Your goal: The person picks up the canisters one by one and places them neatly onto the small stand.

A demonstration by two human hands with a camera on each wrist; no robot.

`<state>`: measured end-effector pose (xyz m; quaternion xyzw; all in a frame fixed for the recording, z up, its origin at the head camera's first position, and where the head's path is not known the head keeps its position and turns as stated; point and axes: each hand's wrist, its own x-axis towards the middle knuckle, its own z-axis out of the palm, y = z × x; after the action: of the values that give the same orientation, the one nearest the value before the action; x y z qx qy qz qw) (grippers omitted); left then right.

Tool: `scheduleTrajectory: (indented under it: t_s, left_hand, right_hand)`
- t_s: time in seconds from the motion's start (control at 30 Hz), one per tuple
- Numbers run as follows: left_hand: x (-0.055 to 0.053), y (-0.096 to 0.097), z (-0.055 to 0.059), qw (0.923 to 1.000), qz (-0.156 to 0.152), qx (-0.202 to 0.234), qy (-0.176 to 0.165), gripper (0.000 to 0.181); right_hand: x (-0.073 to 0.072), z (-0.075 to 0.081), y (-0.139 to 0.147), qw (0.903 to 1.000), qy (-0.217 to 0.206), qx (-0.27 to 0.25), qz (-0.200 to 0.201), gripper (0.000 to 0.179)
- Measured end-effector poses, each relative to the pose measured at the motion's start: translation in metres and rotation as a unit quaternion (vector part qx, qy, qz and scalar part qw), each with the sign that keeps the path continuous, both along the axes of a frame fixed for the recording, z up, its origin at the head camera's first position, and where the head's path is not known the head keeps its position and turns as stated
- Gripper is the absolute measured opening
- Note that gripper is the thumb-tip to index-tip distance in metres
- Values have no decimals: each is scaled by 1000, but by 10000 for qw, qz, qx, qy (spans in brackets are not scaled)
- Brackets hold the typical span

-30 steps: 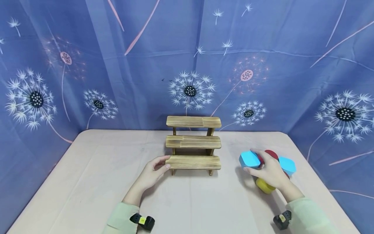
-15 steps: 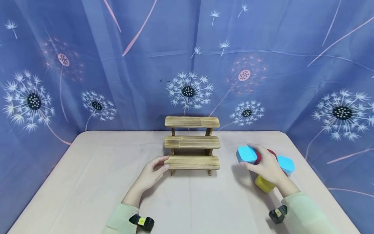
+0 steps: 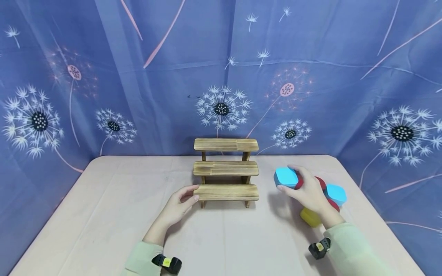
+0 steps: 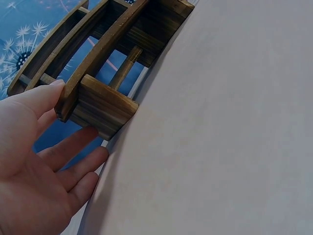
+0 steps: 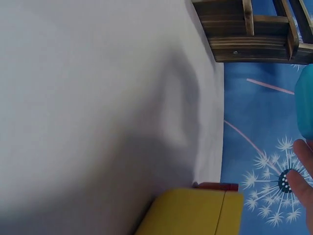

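A wooden three-step display stand (image 3: pixel 226 192) stands at the middle of the table. My left hand (image 3: pixel 177 207) grips the left end of its lowest step between thumb and index finger. In the left wrist view, the thumb lies on the step's edge and the other fingers (image 4: pixel 80 171) spread loosely below. My right hand (image 3: pixel 309 191) holds a light blue rounded block (image 3: pixel 286 177) between thumb and fingers, above its shadow. A red piece (image 3: pixel 299 182) shows between that block and my palm. In the right wrist view, only part of the blue block (image 5: pixel 305 103) shows.
Under and beyond my right hand sit a yellow block (image 3: pixel 310 217), a second light blue block (image 3: pixel 335 194) and red blocks (image 3: pixel 321 182), partly hidden by the hand. Patterned blue cloth (image 3: pixel 155 96) hangs behind and beside the pale table (image 3: pixel 121 199).
My right hand has moved left and slightly farther away, carrying the blue block and the red piece away from the other blocks. My left hand stays at the stand.
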<state>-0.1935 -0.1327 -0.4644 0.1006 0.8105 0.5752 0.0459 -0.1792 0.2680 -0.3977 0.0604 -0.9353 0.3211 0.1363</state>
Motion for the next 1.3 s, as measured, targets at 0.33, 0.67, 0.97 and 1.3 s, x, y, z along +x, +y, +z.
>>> scheduleTrajectory:
  t_s: [0.33,0.67,0.97,1.3]
  left_hand:
    - [0,-1,-1,9999,-121,86,86,43]
    - [-1,-1,-2,9999,-68,41,76,42]
    - [-1,-1,-2,10000,-37,47,72,42]
    - [0,-1,-4,9999,-46,122,59,41]
  right_hand:
    - [-8,-1,-9,9982,543,-242,-28,74]
    - [-14,0,-18,9925,1046,-609,190,74]
    - [-19,4,-26,9907,1048,-808,318,73]
    - [-24,9,-32,9907,1038,-811,337,73]
